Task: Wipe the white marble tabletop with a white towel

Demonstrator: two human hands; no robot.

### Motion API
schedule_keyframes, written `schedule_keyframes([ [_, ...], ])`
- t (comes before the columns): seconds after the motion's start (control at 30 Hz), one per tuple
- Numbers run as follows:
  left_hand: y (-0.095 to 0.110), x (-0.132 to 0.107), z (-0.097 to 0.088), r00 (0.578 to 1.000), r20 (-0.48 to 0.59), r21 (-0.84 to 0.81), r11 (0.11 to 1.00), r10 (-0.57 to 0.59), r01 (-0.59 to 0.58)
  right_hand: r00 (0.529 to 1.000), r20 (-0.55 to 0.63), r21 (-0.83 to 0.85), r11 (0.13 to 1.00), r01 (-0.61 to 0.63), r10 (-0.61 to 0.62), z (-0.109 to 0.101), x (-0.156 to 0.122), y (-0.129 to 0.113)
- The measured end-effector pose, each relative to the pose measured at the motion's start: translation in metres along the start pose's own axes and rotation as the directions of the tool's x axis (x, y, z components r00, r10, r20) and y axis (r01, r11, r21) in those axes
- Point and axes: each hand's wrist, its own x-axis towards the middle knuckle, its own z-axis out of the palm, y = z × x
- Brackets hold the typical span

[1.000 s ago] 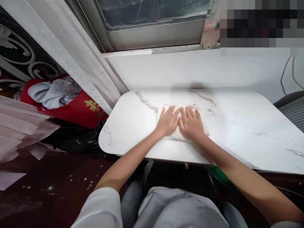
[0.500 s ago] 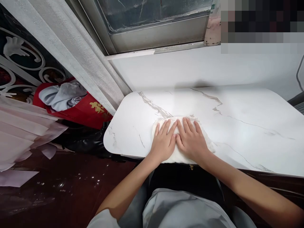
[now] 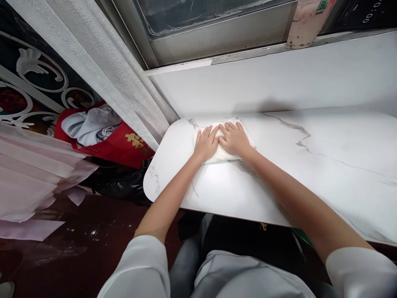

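A white fluffy cloth (image 3: 221, 155) lies flat on the white marble-patterned tabletop (image 3: 223, 190), near its back edge. My left hand (image 3: 206, 145) presses on the cloth's left part, palm down with fingers stretched out. Beside it my right hand (image 3: 233, 138) lies on the right part, its fingers likewise spread. The two hands meet at the thumbs and index fingers. Both arms reach forward over the table, and the cloth's middle is partly hidden under the palms.
A white panel (image 3: 263, 78) rises behind the table below a metal-framed window. On the sill stands a pinkish cup (image 3: 305, 25). To the left are a pale curtain (image 3: 102, 70), a red bag (image 3: 124, 145) holding grey fabric, and pink sheer cloth (image 3: 34, 178).
Both hands have pushed the cloth away from me, from the table's front edge toward the back. My arms are stretched further out, and the view has shifted slightly.
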Motion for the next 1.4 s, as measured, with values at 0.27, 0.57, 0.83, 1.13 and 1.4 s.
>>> schedule_keyframes([
  [0.27,-0.037,0.050,-0.005,1.000,0.005,-0.067,0.998,0.010,-0.009,1.000,-0.009,-0.015,0.999,-0.030,0.030,0.019,0.057,-0.001],
  [0.57,-0.052,0.071,-0.009,1.000,0.004,-0.061,0.998,0.019,-0.019,0.998,-0.056,0.020,0.999,-0.034,0.035,0.029,0.084,-0.002],
  [0.83,-0.050,0.045,-0.010,1.000,0.010,-0.011,1.000,0.022,-0.022,0.999,-0.051,-0.012,1.000,-0.017,0.016,0.030,0.061,-0.014],
  [1.13,-0.056,-0.069,-0.021,0.995,0.012,0.051,0.994,0.100,-0.100,1.000,-0.030,-0.035,0.999,0.006,-0.007,0.008,-0.035,-0.087],
  [1.4,-0.065,-0.155,-0.034,0.999,0.014,0.057,0.998,0.041,-0.042,0.988,0.020,0.044,0.987,0.152,-0.153,-0.008,-0.088,-0.139],
])
